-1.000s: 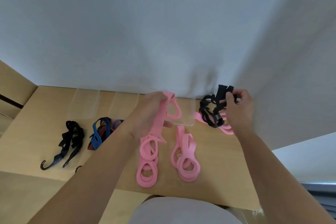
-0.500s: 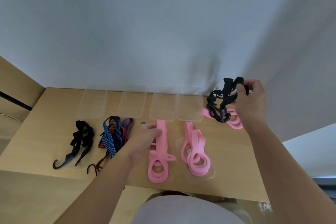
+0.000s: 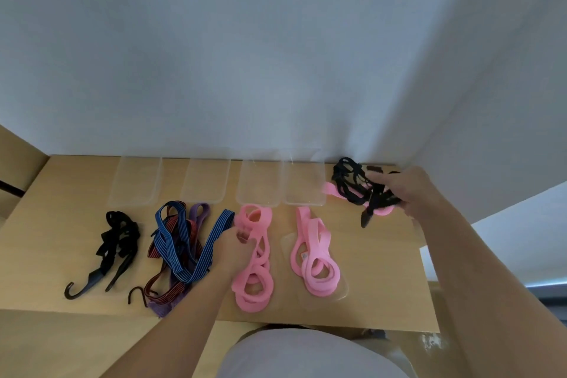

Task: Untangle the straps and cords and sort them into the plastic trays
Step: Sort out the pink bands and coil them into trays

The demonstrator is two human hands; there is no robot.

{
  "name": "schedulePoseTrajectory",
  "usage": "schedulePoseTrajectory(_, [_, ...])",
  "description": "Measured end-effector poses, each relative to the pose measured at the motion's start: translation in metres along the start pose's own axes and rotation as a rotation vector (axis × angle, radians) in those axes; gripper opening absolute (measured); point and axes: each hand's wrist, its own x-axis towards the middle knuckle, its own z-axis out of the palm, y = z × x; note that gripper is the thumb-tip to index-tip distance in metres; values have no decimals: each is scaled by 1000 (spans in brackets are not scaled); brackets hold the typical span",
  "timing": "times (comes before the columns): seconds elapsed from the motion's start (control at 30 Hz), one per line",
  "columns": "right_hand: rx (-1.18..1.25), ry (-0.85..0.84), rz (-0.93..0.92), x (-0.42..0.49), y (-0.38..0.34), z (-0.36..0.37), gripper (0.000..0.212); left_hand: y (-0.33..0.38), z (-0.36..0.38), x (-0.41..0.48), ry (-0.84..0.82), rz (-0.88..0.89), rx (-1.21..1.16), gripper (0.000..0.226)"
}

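Observation:
My left hand grips a pink looped strap that lies on the wooden table, its far end folded over. My right hand holds a tangled black strap low over another pink strap at the back right. A second bundle of pink straps lies in a clear tray near the front. Several clear plastic trays stand in a row along the wall.
A black cord with hooks lies at the left. Beside it is a heap of blue, red and purple striped bungee cords. The white wall rises right behind the trays. The table's front edge is close to my body.
My left hand laid the pink strap down on the table and still grips it. My right hand brought the black tangle down from the air toward the table.

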Motion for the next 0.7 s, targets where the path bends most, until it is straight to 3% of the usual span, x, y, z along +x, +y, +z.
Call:
schedulePoseTrajectory(0.1, [-249,-16,-7,14,5,-11,30,0,7,3,5,11,42,14])
schedulePoseTrajectory(0.3, [-226,-53,-156,3,-7,-16,24,2,7,8,29,25,96,4])
schedulePoseTrajectory(0.47, [4,-147,-275,-12,-35,-32,30,7,10,8,16,75,184,7])
schedulePoseTrajectory(0.7, [358,-178,-397,-39,-73,-49,24,8,18,6,-107,175,356,12])
